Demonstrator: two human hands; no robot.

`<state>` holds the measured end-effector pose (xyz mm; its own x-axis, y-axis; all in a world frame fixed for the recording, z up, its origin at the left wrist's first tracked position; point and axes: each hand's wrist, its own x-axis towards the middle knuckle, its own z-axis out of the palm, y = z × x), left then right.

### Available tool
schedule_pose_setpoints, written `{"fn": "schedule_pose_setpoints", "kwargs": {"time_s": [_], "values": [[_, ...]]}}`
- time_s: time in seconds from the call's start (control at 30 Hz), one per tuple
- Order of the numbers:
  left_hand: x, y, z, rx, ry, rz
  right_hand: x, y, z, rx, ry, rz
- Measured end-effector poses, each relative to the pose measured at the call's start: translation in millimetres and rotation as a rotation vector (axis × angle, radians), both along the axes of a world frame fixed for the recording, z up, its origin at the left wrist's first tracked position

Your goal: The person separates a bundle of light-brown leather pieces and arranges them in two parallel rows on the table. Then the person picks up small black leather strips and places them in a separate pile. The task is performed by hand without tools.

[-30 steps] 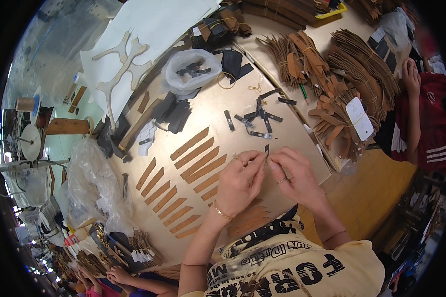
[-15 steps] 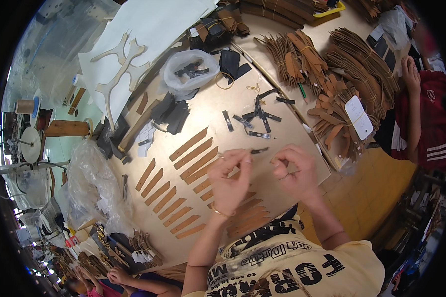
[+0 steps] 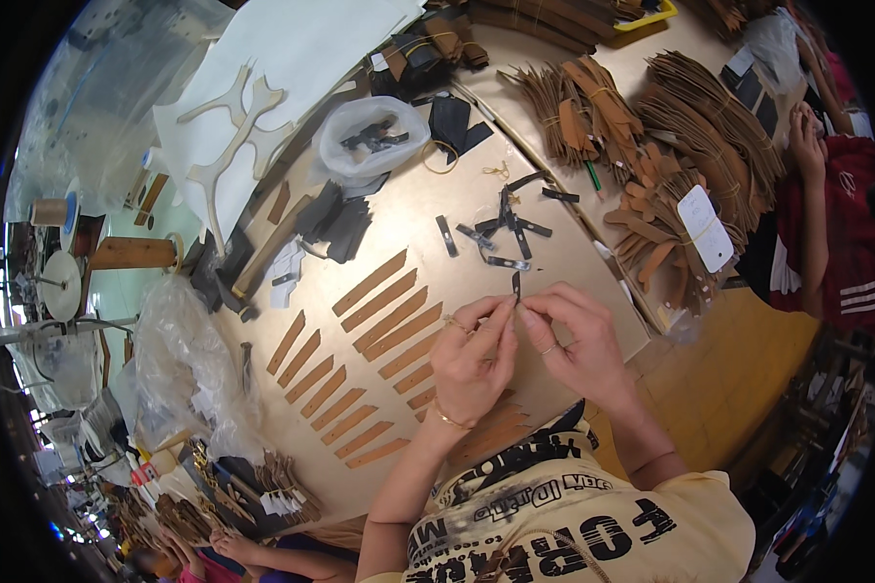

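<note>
My left hand [image 3: 472,358] and my right hand [image 3: 578,342] meet over the near part of the table, fingertips pinched together. Between them a small narrow black strip [image 3: 516,283] stands up, its lower end hidden in the fingers. Just beyond lies a loose heap of similar black strips [image 3: 507,222], some with a pale or shiny patch. Left of my hands, tan leather pieces [image 3: 365,305], slanted at one end, are laid out in rows. Some of these rows run under my left hand and forearm.
A clear plastic bag [image 3: 326,146] of black pieces sits farther back, near stacked black pieces [image 3: 345,228]. Bundled brown leather pieces [image 3: 715,136] fill the far right. Crumpled plastic [image 3: 180,360] lies at the left. Another person's arm [image 3: 809,194] is at the right edge.
My hands were apart and have come together. The black strip, tilted flat by my left fingers before, now stands upright between both hands' fingertips.
</note>
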<state>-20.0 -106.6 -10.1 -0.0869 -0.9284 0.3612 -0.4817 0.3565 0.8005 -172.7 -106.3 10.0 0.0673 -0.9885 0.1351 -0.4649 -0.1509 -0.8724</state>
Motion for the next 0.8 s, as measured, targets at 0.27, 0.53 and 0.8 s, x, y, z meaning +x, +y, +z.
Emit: {"fn": "schedule_pose_setpoints", "kwargs": {"time_s": [0.27,0.53,0.8], "values": [[-4,1,2,0.108,0.085,-0.004,-1,0,3,-0.017,0.058,-0.005],[10,-2,-6,0.379,0.366,0.102,-7,2,-7,-0.052,0.104,-0.026],[26,-28,-21,0.099,0.203,0.178,-41,1,-23,0.006,0.330,-0.144]]}}
